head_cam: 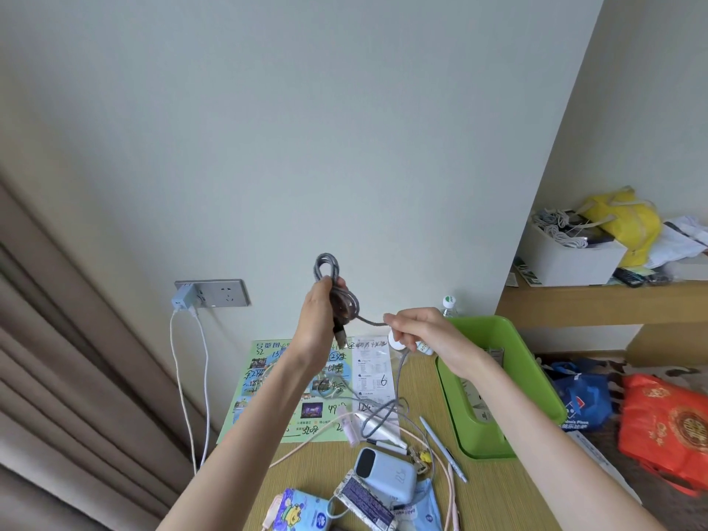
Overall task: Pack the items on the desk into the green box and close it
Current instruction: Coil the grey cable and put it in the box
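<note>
My left hand [320, 320] is raised above the desk and grips a coiled bundle of grey braided cable [337, 289], with a loop sticking up over the fingers and a dark plug hanging below. My right hand [425, 331] pinches the same cable's loose run, which drops down to a slack tail [377, 419] on the desk. The green box [494, 438] stands open at the right of the desk, papers inside it. On the desk lie a pale blue power bank [387, 475], a blue pen [442, 448], a pink cable [448, 488] and small packets.
A green printed sheet [253, 392] and a receipt [373, 371] lie at the desk's back. A charger sits in the wall socket [212, 293] with white cords hanging. A bottle [449, 305] stands behind the box. Curtain at left; bags and a shelf with a white box [567, 258] at right.
</note>
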`<state>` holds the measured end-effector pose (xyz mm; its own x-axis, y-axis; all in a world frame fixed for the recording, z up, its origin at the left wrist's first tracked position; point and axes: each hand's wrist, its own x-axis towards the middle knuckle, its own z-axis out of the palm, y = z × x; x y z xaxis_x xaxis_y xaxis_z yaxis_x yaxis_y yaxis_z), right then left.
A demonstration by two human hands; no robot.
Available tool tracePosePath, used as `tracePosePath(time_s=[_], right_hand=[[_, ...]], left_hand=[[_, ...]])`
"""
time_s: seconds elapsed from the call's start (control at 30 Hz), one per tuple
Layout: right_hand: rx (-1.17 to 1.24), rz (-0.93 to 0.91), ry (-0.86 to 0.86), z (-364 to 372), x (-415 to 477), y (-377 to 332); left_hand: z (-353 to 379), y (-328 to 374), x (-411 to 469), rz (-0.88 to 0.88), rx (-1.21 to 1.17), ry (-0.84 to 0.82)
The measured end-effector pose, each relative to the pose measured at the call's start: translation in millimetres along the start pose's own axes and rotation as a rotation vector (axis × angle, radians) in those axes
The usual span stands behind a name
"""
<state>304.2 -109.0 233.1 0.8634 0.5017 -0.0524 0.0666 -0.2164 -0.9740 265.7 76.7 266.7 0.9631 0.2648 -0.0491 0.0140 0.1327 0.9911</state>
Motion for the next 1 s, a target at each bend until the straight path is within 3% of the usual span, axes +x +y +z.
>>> tracePosePath(time_s=[0.17,0.3,0.5,0.7,1.0], right_hand=[[0.057,0.020,0.012,-2.8,5.1,7.2],[0.114,0.003,0.007,-6.6,6.6,13.0],[0.034,-0.162,0.065,-3.2,6.5,-0.6],[-0.112,-0.305,0.117,6.3,14.1,-23.2],[-0.200,-0.323,0.216,7.4,26.8,-38.1]], left_hand=[[-15.0,2.8,6.9,-0.015,-0.184,0.042],[-25.1,0.2,10.7,-0.011,-0.140,0.082],[-27.3,-11.6,11.1,0.168,0.341,0.096],[-17.8,-19.5,8.6,0.237,0.573,-0.110],[-5.2,-14.8,-0.8,0.165,0.591,-0.298]])
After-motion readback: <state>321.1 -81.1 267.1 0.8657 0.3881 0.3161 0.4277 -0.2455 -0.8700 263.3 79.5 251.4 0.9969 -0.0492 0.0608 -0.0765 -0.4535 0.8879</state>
